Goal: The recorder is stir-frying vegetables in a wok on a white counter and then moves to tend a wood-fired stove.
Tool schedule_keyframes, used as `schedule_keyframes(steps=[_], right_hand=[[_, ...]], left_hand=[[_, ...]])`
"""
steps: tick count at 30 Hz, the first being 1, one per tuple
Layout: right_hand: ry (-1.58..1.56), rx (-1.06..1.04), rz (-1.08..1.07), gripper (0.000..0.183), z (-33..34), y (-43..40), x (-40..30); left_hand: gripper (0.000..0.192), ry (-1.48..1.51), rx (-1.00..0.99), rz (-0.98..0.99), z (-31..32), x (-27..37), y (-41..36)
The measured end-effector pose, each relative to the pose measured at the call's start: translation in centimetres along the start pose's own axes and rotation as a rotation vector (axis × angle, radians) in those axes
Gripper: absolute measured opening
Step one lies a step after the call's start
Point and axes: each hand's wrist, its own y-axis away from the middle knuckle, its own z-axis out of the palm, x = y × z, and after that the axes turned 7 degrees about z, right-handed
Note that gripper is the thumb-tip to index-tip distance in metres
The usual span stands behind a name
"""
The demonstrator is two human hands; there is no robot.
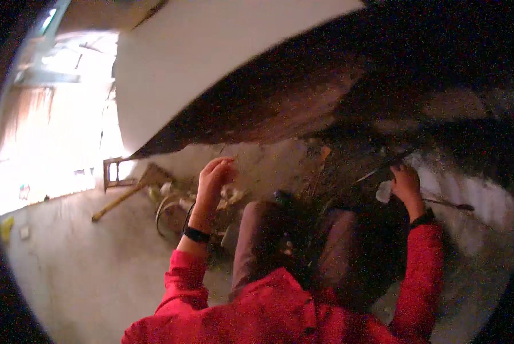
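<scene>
My left hand (214, 176) is raised in front of my left knee, its fingers bent together and blurred. Whether anything small sits in those fingers cannot be made out. Out to the right, my right hand (405, 182) reaches low over the dim ground. Its fingertips meet or lie just beside a long thin dark rod (383, 168) with a pale tip; a grip on it is not clear. A crumpled whitish piece (383, 192) lies against the fingers of that hand. Below the wrist is a dark long-handled tool with a rounded end (452, 205).
Ahead, a large pale slab (222, 64) overhangs a dark recess (291, 105). To the left are a wooden-handled tool (119, 202), a small stool (121, 174) and a basket (171, 215) with loose scraps. A bright doorway (54, 142) is at far left.
</scene>
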Motion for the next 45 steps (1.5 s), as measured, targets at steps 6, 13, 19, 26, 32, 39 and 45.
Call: schedule_keyframes(steps=[6,13,19,26,32,39,45], right_hand=[[-0.42,-0.238,-0.037,0.034,-1.8,11.9,-2.9],[-0.416,-0.469,-0.039,0.033,-6.9,21.3,-6.5],[-0.324,-0.459,-0.083,0.034,-8.3,25.8,-6.6],[-0.181,-0.677,-0.059,0.032,-14.0,27.0,-4.8],[-0.303,-0.537,-0.054,0.033,-18.3,24.4,-6.2],[-0.328,-0.357,-0.184,0.031,-23.4,17.4,-14.8],[-0.479,-0.195,-0.393,0.03,-30.4,12.0,-30.8]], left_hand=[[0.023,0.158,0.087,-0.016,-4.1,3.7,5.2],[0.024,0.321,0.284,-0.064,-10.6,6.3,13.2],[0.023,0.316,0.396,-0.112,-14.3,7.5,19.2],[0.024,0.45,0.451,-0.103,-14.3,9.2,24.4],[0.024,0.547,0.455,-0.039,-12.0,13.0,25.4],[0.023,0.665,0.397,-0.021,-12.5,14.3,22.4],[0.022,0.75,0.307,-0.017,-17.1,17.0,17.1]])
